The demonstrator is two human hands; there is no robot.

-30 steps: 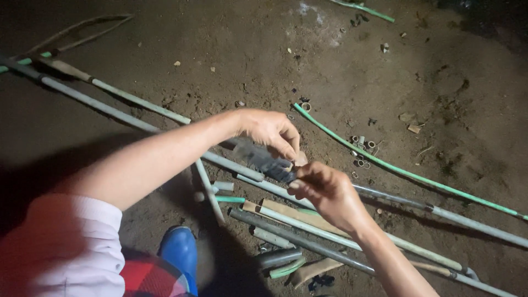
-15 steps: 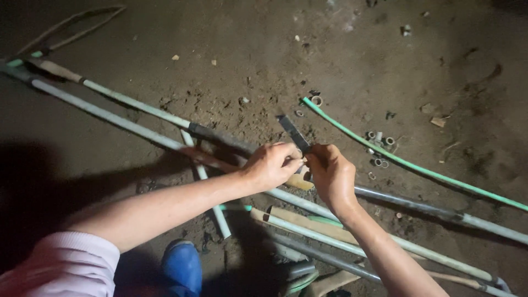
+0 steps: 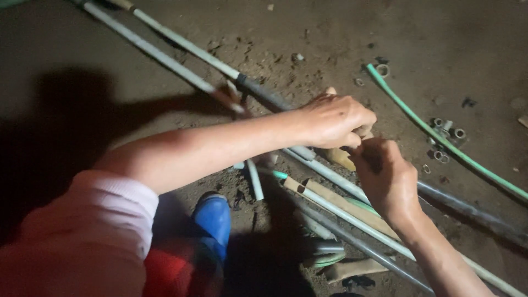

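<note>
Several long pipes (image 3: 330, 173) lying crosswise over a dirt floor (image 3: 99, 93), white, grey and green, running from upper left down to lower right. Green hose (image 3: 440, 140) curving alone along the right side, well apart from the bundle. Blue boot (image 3: 213, 220) planted just beside the lower pipes. Left hand (image 3: 335, 118) curled tight, knuckles up, fingers closed on a small tan piece (image 3: 338, 157) that pokes out beneath the palm, right above the pipes. Right hand (image 3: 388, 179) touching the left, fingers bent narrow and pinching at the same spot; cannot tell exactly what sits between them. Short pipe offcuts (image 3: 324, 253) scattered near the bottom. Small metal rings (image 3: 448, 137) loose on the floor by the hose, in no box or tray.
</note>
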